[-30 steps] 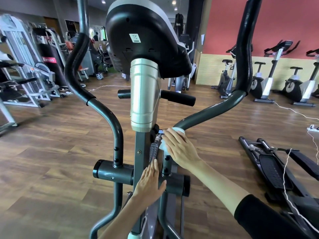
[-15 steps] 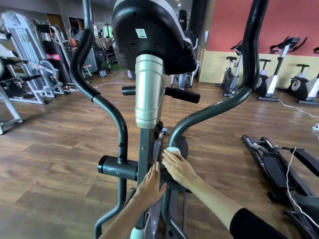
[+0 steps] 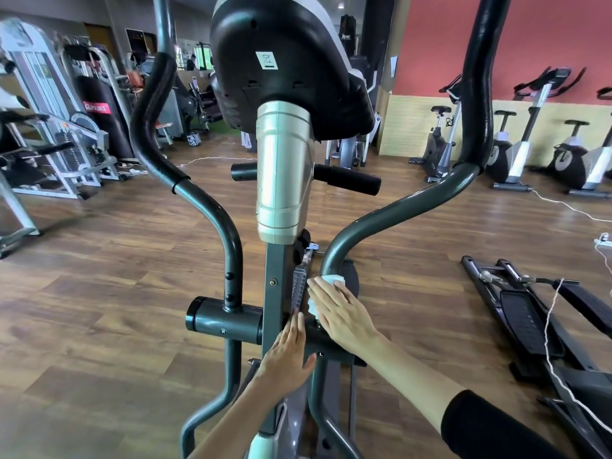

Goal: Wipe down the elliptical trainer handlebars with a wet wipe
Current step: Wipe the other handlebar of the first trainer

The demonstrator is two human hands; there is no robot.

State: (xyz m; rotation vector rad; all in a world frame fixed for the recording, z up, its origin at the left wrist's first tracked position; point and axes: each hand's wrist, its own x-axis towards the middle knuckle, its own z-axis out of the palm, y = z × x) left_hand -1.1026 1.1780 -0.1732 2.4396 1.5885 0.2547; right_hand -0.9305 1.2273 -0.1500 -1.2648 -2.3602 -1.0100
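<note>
The elliptical trainer stands right in front of me, its silver and grey centre post (image 3: 281, 180) rising to a black console. A dark grey right handlebar (image 3: 390, 213) curves down to the pivot, where my right hand (image 3: 344, 313) wraps a white wet wipe (image 3: 332, 280) around its lower end. My left hand (image 3: 288, 352) lies flat with straight fingers against the centre post just below. The left handlebar (image 3: 202, 200) curves down to the pivot tube (image 3: 225, 321) and nothing touches it.
A short black crossbar grip (image 3: 347, 178) sticks out from the post. Black foot rails (image 3: 516, 313) with a white cable lie on the wooden floor at right. Exercise bikes (image 3: 510, 150) line the red wall; weight machines (image 3: 56, 140) stand at far left.
My right hand has slid the wipe down the right handlebar from the bend to its base near the pivot. My left hand stays flat on the post.
</note>
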